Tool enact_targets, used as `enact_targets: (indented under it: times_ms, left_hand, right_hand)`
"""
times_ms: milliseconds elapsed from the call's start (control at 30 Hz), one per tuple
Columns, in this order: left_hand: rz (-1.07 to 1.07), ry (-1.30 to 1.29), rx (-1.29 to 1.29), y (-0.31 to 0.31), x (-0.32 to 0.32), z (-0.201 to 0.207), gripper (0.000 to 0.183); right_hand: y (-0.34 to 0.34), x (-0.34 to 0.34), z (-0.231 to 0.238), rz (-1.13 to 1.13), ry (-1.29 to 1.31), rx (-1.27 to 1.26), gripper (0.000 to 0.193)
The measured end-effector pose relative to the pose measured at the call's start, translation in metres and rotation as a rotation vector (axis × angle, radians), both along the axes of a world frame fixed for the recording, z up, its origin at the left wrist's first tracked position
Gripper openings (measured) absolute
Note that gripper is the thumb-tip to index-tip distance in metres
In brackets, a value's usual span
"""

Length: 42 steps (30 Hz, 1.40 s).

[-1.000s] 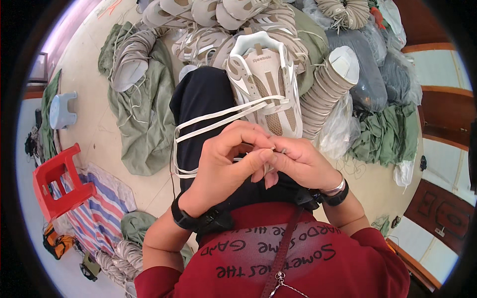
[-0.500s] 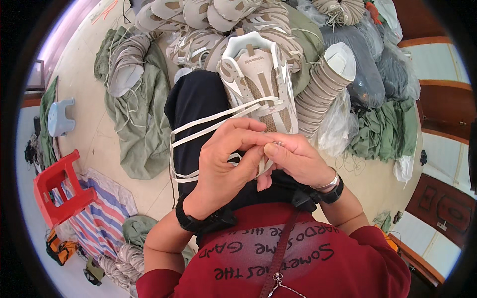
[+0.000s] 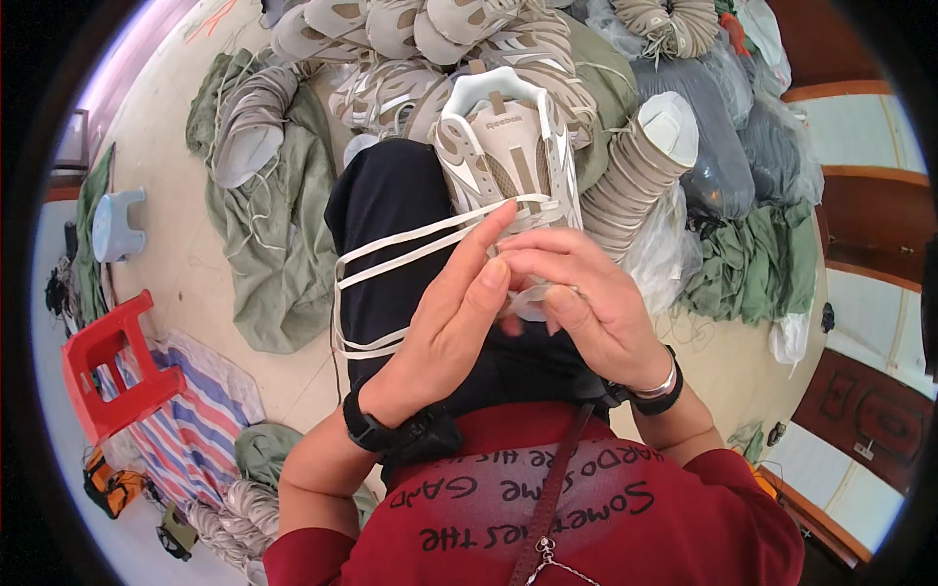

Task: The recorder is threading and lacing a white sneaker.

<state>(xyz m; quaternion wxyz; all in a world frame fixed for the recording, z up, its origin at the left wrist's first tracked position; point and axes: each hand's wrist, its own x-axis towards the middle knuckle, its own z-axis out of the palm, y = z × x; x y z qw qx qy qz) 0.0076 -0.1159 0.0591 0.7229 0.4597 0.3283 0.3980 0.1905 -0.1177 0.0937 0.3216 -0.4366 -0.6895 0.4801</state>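
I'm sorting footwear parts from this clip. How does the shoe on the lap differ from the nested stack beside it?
The shoe is a single upper with a white lace running from it toward the hands; the stack is many pieces nested in a curved column, with no lace seen. The shoe rests on the dark lap, the stack on the floor pile. Both are beige and white.

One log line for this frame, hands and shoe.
left hand: on white lace | right hand: pinching lace end | shoe: on lap, toe away | piled shoes beyond

One beige shoe [image 3: 508, 156] on lap, one white lace [image 3: 410, 249], one red stool [image 3: 112, 366], one blue stool [image 3: 117, 225].
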Motion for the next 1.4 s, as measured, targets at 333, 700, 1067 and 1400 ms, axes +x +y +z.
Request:
enact_targets:
  times_ms: [333, 700, 1067, 1400]
  left_hand:
    - [-0.020, 0.365, 0.342, -0.005, 0.000, 0.008, 0.019]
    - [-0.330, 0.568, 0.445, -0.012, -0.037, -0.002, 0.021]
    - [-0.470, 0.534, 0.416, -0.006, -0.069, 0.009, 0.021]
    - [-0.506, 0.536, 0.636, 0.025, -0.061, 0.021, 0.020]
  right_hand:
    - [0.003, 0.011, -0.010, -0.084, 0.720, -0.625, 0.037]
    - [0.039, 0.097, 0.010, -0.346, 1.569, -0.484, 0.019]
    - [0.046, 0.242, 0.056, -0.566, 1.282, 0.152, 0.015]
    - [0.088, 0.341, 0.131, -0.405, 1.090, 0.242, 0.025]
